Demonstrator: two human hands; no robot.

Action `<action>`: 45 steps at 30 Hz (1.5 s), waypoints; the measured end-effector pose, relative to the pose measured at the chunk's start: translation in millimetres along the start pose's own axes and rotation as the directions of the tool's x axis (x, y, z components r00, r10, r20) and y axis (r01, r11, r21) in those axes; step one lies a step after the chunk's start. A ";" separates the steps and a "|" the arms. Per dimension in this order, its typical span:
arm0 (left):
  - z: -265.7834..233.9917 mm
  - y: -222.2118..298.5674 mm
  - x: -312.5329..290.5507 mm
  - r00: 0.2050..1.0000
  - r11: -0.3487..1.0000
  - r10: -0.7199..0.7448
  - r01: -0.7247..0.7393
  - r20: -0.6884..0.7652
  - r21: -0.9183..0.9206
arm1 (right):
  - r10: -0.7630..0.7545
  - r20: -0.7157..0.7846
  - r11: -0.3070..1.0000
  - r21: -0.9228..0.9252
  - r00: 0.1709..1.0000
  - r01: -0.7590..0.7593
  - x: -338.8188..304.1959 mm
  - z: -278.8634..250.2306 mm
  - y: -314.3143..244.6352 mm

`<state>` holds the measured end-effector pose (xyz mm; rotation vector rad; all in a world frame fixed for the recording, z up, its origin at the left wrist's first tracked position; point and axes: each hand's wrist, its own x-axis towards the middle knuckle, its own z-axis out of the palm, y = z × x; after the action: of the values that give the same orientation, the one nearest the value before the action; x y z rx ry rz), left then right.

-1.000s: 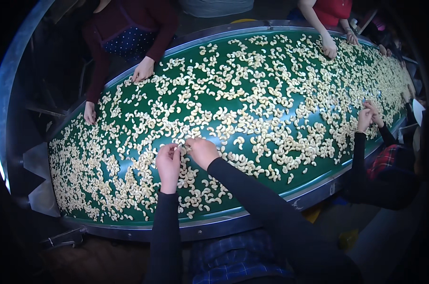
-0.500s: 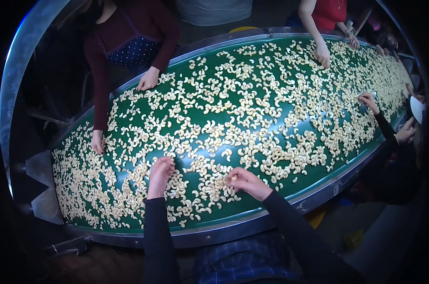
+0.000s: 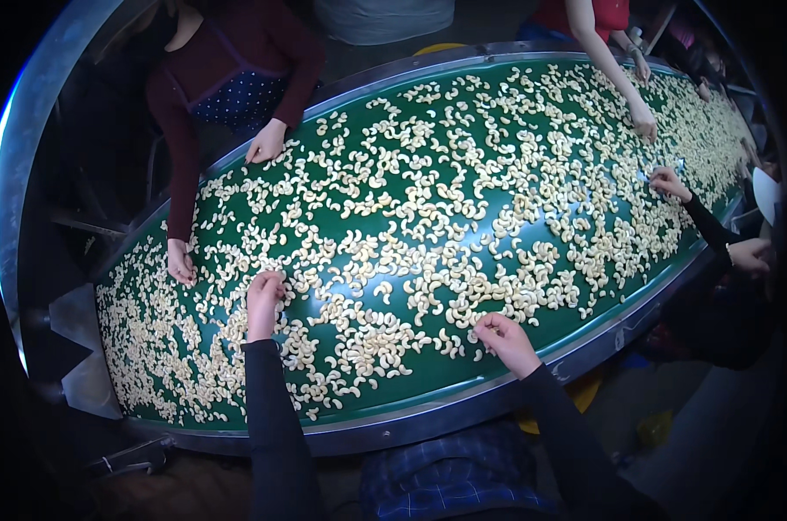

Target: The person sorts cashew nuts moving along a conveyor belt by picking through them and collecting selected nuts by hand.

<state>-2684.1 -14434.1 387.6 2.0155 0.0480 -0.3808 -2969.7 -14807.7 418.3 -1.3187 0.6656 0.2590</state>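
Pale cashew nuts (image 3: 372, 343) lie scattered in a single loose layer over a green conveyor belt (image 3: 324, 227). My left hand (image 3: 264, 304) is over the near left part of the belt, its fingers curled together beside a cluster of nuts. What those fingers hold, if anything, is hidden. Farther right, close to the belt's near edge, my right hand (image 3: 505, 343) has thumb and fingertips pinched together at the nuts. Whatever is in that pinch is too small to make out.
A metal rim (image 3: 393, 430) runs along the belt's near side. Across the belt, a person in a dark red sleeve (image 3: 183, 200) and another with a bare forearm (image 3: 615, 74) reach in. A co-worker's hand (image 3: 670, 182) works at the right. Pointed metal plates (image 3: 76, 321) stand at the left end.
My right hand has moved right and slightly nearer; my left hand has shifted left and slightly farther. The nuts have drifted left with the belt. The far right person's hand has moved right.
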 end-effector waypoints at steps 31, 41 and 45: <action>286.8 100.8 -203.8 0.621 0.440 -0.132 0.735 0.772 -0.516 | -0.517 -0.110 0.692 -0.638 0.849 0.339 66.8 -124.1 -52.9; 326.3 118.0 -196.8 0.716 0.536 -0.273 0.668 0.642 -0.517 | -0.409 0.113 0.603 -0.712 0.905 0.361 83.9 -139.9 -55.6; 336.8 116.5 -207.6 0.777 0.471 -0.284 0.624 0.562 -0.624 | -0.343 0.338 0.772 -0.430 0.876 0.468 57.2 -135.8 -59.0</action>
<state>-2940.8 -14756.2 409.2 0.9554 0.4651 -0.9314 -2934.0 -14962.3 419.1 -1.8622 0.0775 0.2368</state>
